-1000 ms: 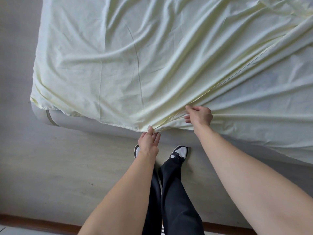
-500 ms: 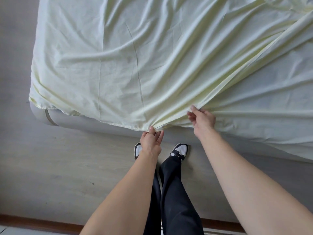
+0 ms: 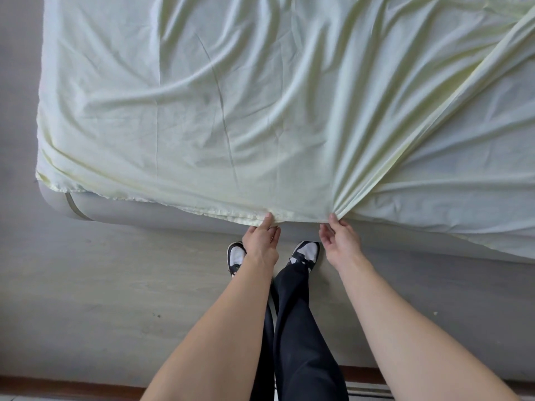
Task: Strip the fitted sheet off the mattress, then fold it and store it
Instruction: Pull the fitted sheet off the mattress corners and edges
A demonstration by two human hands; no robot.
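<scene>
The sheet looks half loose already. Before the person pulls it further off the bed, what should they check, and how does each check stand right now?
1. Left hand has the hem: ok, thumb and fingers pinch the sheet edge.
2. Right hand has a hold: ok, it pinches a gathered bunch of folds at the edge.
3. Near edge free of the mattress: ok, the hem lies above the bare grey side.
4. Near left corner released: ok, the mattress corner shows bare below the fabric.
5. Far corners released: cannot tell, they are out of view.
6. Feet clear of the fabric: ok, both shoes stand on bare floor.
</scene>
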